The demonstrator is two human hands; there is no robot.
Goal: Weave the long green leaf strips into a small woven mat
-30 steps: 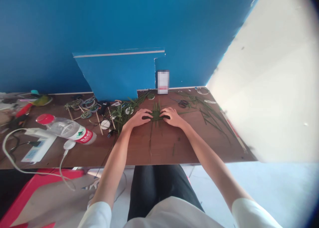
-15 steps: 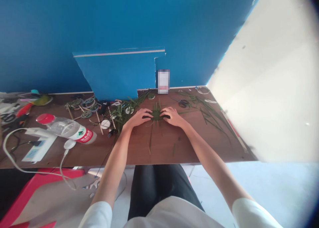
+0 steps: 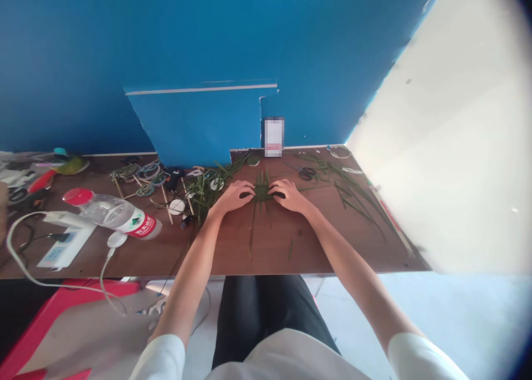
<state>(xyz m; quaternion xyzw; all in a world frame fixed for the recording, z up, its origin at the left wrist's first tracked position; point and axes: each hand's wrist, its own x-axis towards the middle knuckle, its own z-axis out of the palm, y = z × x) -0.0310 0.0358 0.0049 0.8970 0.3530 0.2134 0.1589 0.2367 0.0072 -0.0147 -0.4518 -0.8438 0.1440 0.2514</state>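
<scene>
So using the red-capped bottle [image 3: 112,214] as the reference: the woven green piece [image 3: 261,193] lies flat on the brown table [image 3: 233,252], well to the bottle's right and slightly farther back. Left hand [image 3: 233,197] is at the piece's bottle-side edge, right hand [image 3: 291,196] at the far one. Both have curled fingers and thumbs a bit apart, fingertips touching the weave; can't tell if they're pinching or just pressing. Scissors [image 3: 306,173] sit even farther right of the bottle, power strip [image 3: 66,247] just left of it.
</scene>
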